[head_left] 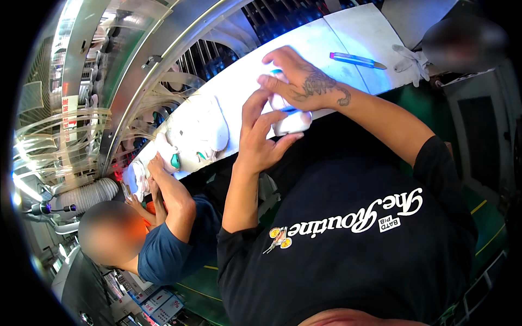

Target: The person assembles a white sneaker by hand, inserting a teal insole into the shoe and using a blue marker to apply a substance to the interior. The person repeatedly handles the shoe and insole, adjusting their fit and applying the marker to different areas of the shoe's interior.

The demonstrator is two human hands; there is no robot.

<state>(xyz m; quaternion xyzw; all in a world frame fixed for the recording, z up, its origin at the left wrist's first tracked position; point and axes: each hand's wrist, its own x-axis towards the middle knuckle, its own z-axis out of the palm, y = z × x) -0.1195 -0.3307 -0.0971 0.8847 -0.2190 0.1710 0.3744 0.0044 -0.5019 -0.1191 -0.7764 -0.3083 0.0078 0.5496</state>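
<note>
A white, rounded shoe-like piece with a blue band and a small green patch is between my two hands above the bright table edge. My left hand grips its near left side, with the thumb and fingers curved around it. Across its far end lies my right hand, thumb and fingers bent over the piece and covering much of it. The exact kind of the piece is hard to tell under the hands and glare.
On the white worktable lie a blue pen-like tool and a white glove. White-and-green pieces lie to the left, by a co-worker's hands. A metal-framed machine with clear hoses runs along the far side.
</note>
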